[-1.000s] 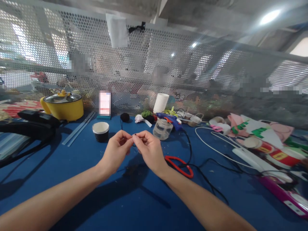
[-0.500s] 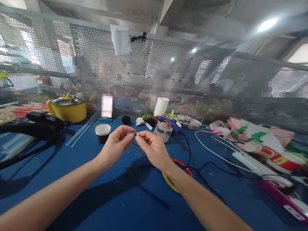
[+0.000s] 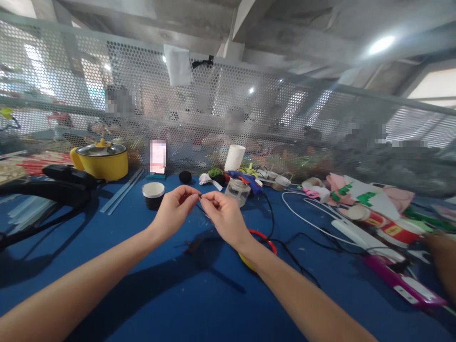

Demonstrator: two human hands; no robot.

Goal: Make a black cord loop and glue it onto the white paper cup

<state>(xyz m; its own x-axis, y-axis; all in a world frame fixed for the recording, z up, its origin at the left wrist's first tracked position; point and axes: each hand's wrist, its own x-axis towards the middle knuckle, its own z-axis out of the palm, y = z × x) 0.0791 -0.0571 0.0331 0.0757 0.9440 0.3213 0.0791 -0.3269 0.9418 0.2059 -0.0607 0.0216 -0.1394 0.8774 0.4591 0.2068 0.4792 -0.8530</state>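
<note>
My left hand [image 3: 174, 211] and my right hand [image 3: 224, 216] meet above the blue table [image 3: 107, 256], fingertips pinched together on a tiny dark bead on a thin black thread [image 3: 200, 196]. The thread trails down a little between the hands. Under my right wrist lie scissors with red and yellow handles [image 3: 265, 238]. A small dark scrap [image 3: 192, 244] rests on the table below my hands.
A black paper cup [image 3: 153, 194], a clear plastic jar [image 3: 238, 191] and a blue glue gun [image 3: 247, 179] with a black cord stand behind my hands. A yellow pot [image 3: 101, 161] sits far left. White cable, felt pieces and cans lie right. Another person's hand [image 3: 443, 256] shows at the right edge.
My hands have stayed pinched on the bead and thread and shifted slightly. The view has turned a little, and another person's hand has come in at the right edge.
</note>
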